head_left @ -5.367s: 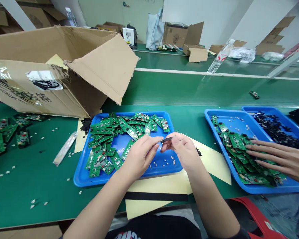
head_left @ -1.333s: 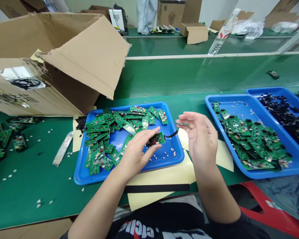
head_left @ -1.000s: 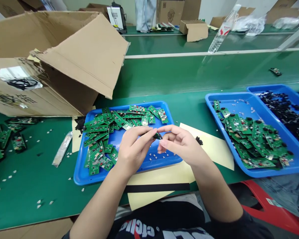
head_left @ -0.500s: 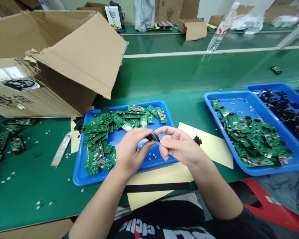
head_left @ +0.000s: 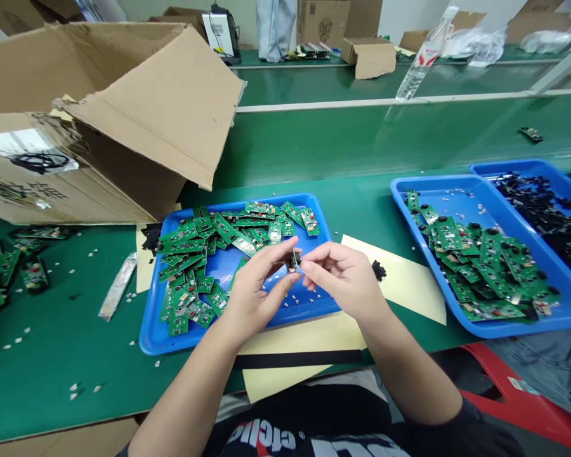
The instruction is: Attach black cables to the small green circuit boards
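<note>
A small green circuit board (head_left: 295, 259) with dark parts on it is pinched between the thumb and fingers of my left hand (head_left: 259, 285), tilted nearly edge-on. From the other side, the closed thumb and fingertips of my right hand (head_left: 345, 276) meet the board's edge; whether they also hold some tiny part is hidden. Both hands are above the near right part of a blue tray (head_left: 145, 324). Many loose circuit boards (head_left: 181, 247) lie in that tray, mostly on its left and far side, with small white bits near its front.
A second blue tray (head_left: 461, 327) at right holds a pile of boards; behind it, another blue tray (head_left: 485, 166) holds black parts. An open cardboard box (head_left: 147, 120) stands at left. Yellow paper (head_left: 409, 285) with a black cluster (head_left: 378, 270) lies between the trays. A bottle (head_left: 421, 63) leans behind.
The board has been turned more upright between my fingers. My left hand has opened out a little around it, and my right fingertips have come together at its edge.
</note>
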### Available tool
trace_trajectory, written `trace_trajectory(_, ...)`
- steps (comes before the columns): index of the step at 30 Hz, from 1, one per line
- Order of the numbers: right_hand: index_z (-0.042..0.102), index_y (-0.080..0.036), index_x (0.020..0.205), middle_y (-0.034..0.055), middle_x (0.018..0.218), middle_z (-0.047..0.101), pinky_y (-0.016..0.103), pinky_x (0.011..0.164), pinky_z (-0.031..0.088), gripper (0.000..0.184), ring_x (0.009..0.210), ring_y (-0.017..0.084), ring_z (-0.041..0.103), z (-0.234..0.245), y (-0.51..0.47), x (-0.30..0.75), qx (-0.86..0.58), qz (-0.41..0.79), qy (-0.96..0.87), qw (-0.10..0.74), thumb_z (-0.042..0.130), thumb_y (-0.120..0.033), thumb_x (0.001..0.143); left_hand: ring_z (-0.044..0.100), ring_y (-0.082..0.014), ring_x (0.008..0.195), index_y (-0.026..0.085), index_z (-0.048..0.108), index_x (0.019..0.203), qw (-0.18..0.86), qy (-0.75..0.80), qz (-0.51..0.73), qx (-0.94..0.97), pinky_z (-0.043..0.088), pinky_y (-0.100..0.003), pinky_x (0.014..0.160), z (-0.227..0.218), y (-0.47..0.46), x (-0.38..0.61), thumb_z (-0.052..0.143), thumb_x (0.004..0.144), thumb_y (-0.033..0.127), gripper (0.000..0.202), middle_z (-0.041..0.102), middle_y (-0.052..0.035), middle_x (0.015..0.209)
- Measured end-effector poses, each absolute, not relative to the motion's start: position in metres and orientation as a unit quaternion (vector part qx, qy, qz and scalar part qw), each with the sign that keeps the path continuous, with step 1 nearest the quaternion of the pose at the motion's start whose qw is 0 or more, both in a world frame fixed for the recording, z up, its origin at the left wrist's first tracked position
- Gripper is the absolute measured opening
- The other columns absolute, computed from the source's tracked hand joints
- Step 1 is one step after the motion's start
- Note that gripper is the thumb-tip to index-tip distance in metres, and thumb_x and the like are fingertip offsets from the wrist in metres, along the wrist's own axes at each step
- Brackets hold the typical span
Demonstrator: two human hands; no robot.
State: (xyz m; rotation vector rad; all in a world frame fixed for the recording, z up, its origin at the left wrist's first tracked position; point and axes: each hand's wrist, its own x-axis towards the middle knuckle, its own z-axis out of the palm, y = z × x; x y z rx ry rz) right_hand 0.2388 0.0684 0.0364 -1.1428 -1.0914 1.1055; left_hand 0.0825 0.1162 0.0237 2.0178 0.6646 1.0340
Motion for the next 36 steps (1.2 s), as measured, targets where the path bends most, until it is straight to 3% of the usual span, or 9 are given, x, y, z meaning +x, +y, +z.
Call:
trace_trajectory(3, 0.062, -0.019, 0.075, -0.0026, 0.067, 0.065, 0.021, 0.060, 0.051, 0.006, 0.060, 0.008, 0.060, 0.034, 0.069, 0.236, -0.524, 0.376, -0.511, 0.569, 0.064, -0.023, 0.080, 0.065, -0.0170, 0.100, 0.024, 0.047, 0.134, 0.332, 0.282, 0.365, 0.823, 0.054, -0.026, 0.087, 0.027, 0.113, 0.083, 0.056, 0.087, 0.019, 0.048, 0.065, -0.0066, 0.120)
trace_trajectory(8, 0.064, -0.021, 0.079, 0.0001, 0.072, 0.067, 0.026, 0.063, 0.051, 0.008, 0.065, 0.013, 0.062, 0.035, 0.069, 0.237, -0.544, 0.311, -0.588, 0.511, 0.057, -0.024, 0.083, 0.064, -0.0096, 0.063, 0.020, 0.049, 0.132, 0.342, 0.313, 0.361, 0.809, 0.055, -0.019, 0.060, 0.031, 0.111, 0.085, 0.050, 0.088, 0.016, 0.044, 0.071, -0.0008, 0.084)
trace_trajectory(12, 0.064, -0.022, 0.079, 0.0010, 0.072, 0.067, 0.028, 0.063, 0.050, 0.012, 0.064, 0.014, 0.060, 0.034, 0.069, 0.236, -0.558, 0.268, -0.619, 0.484, 0.053, -0.023, 0.085, 0.068, -0.0107, 0.068, 0.017, 0.062, 0.113, 0.331, 0.326, 0.395, 0.792, 0.056, -0.017, 0.062, 0.030, 0.112, 0.088, 0.051, 0.086, 0.014, 0.030, 0.073, -0.0031, 0.088)
trace_trajectory(16, 0.061, -0.022, 0.074, 0.0010, 0.066, 0.064, 0.027, 0.061, 0.048, 0.013, 0.060, 0.014, 0.058, 0.030, 0.069, 0.233, -0.579, 0.213, -0.625, 0.479, 0.052, -0.021, 0.083, 0.070, -0.0125, 0.073, 0.017, 0.065, 0.108, 0.261, 0.335, 0.388, 0.818, 0.058, -0.019, 0.067, 0.026, 0.113, 0.089, 0.053, 0.085, 0.016, 0.026, 0.074, -0.0051, 0.098)
trace_trajectory(21, 0.057, -0.020, 0.068, 0.0014, 0.060, 0.059, 0.027, 0.056, 0.044, 0.015, 0.055, 0.014, 0.054, 0.027, 0.065, 0.223, -0.633, 0.140, -0.628, 0.431, 0.051, -0.022, 0.082, 0.072, -0.0141, 0.079, 0.017, 0.066, 0.103, 0.183, 0.320, 0.384, 0.847, 0.058, -0.021, 0.074, 0.017, 0.114, 0.090, 0.052, 0.087, 0.018, 0.022, 0.074, -0.0049, 0.097)
trace_trajectory(27, 0.056, -0.019, 0.064, 0.0008, 0.055, 0.055, 0.027, 0.054, 0.036, 0.013, 0.052, 0.013, 0.049, 0.025, 0.071, 0.235, -0.721, 0.061, -0.574, 0.384, 0.052, -0.020, 0.077, 0.072, -0.0141, 0.074, 0.017, 0.066, 0.099, 0.233, 0.352, 0.406, 0.811, 0.058, -0.021, 0.071, 0.017, 0.110, 0.093, 0.051, 0.085, 0.014, 0.021, 0.075, -0.0043, 0.091)
trace_trajectory(30, 0.055, -0.020, 0.065, -0.0010, 0.055, 0.053, 0.027, 0.053, 0.037, 0.008, 0.051, 0.013, 0.048, 0.026, 0.079, 0.256, -0.738, 0.144, -0.510, 0.418, 0.055, -0.019, 0.072, 0.072, -0.0140, 0.068, 0.017, 0.063, 0.101, 0.357, 0.360, 0.436, 0.744, 0.060, -0.022, 0.066, 0.025, 0.106, 0.092, 0.049, 0.086, 0.015, 0.021, 0.075, -0.0037, 0.087)
trace_trajectory(32, 0.058, -0.020, 0.077, -0.0002, 0.064, 0.057, 0.028, 0.056, 0.043, 0.006, 0.057, 0.013, 0.053, 0.028, 0.081, 0.261, -0.679, 0.268, -0.481, 0.486, 0.057, -0.025, 0.075, 0.072, -0.0144, 0.066, 0.016, 0.060, 0.104, 0.442, 0.350, 0.448, 0.694, 0.061, -0.024, 0.064, 0.031, 0.106, 0.091, 0.048, 0.087, 0.019, 0.021, 0.074, -0.0053, 0.088)
trace_trajectory(36, 0.049, -0.025, 0.115, 0.0037, 0.099, 0.060, 0.029, 0.065, 0.050, 0.043, 0.071, 0.013, 0.060, 0.030, 0.075, 0.245, -0.507, 0.478, -0.464, 0.548, 0.066, -0.033, 0.076, 0.072, -0.0154, 0.072, 0.016, 0.060, 0.104, 0.492, 0.362, 0.477, 0.632, 0.061, -0.027, 0.068, 0.034, 0.111, 0.091, 0.054, 0.086, 0.020, 0.020, 0.073, -0.0084, 0.093)
